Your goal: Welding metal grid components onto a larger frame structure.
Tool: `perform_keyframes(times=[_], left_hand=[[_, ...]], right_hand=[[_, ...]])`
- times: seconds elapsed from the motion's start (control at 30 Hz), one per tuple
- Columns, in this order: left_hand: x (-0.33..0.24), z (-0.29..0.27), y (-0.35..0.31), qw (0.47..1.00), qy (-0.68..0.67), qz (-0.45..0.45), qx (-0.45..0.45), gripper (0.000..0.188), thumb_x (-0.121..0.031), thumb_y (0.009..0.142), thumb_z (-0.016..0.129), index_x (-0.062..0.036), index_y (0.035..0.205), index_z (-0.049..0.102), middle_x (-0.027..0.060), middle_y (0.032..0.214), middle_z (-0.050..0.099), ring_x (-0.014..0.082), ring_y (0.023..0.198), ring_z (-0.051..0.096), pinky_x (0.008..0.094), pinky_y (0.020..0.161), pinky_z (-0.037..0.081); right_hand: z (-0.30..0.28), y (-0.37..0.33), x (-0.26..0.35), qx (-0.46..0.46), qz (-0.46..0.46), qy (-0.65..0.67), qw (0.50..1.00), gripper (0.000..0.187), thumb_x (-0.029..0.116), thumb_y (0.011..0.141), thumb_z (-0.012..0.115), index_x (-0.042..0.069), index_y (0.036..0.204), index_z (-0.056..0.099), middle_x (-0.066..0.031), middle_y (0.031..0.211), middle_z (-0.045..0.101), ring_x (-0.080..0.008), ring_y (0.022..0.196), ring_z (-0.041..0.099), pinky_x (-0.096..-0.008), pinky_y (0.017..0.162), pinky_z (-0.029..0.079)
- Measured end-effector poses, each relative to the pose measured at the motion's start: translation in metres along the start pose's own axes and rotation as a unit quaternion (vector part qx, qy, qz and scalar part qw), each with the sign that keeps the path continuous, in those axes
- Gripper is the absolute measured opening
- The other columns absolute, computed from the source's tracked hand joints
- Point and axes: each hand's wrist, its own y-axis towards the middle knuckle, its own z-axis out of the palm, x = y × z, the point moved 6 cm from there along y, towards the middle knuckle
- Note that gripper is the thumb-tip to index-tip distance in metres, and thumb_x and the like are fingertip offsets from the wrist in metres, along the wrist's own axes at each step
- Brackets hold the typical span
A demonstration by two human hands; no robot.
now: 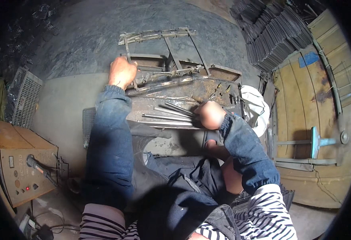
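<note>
My left hand [122, 73] is closed at the left side of a metal frame [174, 54], its fingers wrapped round the left bar. The frame, made of thin bars with clamps along it, stands tilted up over a rusty metal workbench [201, 90]. My right hand [212, 115] is closed over the right ends of several thin metal rods [167, 117], which fan out leftward along the bench's near edge. Its fingers are partly hidden by the back of the hand. Small tools with yellow parts [223, 88] lie on the bench just beyond that hand.
A welding machine [27, 172] with a cable plugged in stands at the lower left. Grey plastic crates [25, 98] are behind it. Stacked metal parts [279, 38] fill the far right, with a white sack [255, 110] beside the bench. Yellow panels [303, 92] lean at right.
</note>
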Motion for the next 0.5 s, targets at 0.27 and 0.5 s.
perform_keyframes(times=[0.27,0.5], left_hand=[[0.002,-0.007,-0.004,0.999,-0.031,-0.001,-0.008,0.033,-0.019,0.087,0.069,0.0119,0.1,0.069,0.0297,0.093,0.071,0.0424,0.099,0.07,0.0462,0.089,0.053],[-0.005,-0.006,-0.006,0.999,-0.021,0.009,-0.029,0.03,-0.017,0.087,0.068,0.0107,0.1,0.069,0.0301,0.093,0.07,0.0432,0.099,0.069,0.0476,0.089,0.053]], right_hand=[[-0.12,0.026,0.003,-0.276,0.01,0.083,0.958,0.039,0.004,0.082,0.069,-0.004,0.119,0.064,-0.0288,0.102,0.069,-0.0439,0.098,0.068,-0.0432,0.085,0.056],[-0.153,0.114,-0.103,-0.205,0.126,-0.047,0.97,0.029,0.017,0.081,0.07,0.004,0.106,0.076,-0.0262,0.094,0.07,-0.0389,0.089,0.072,-0.0416,0.085,0.058]])
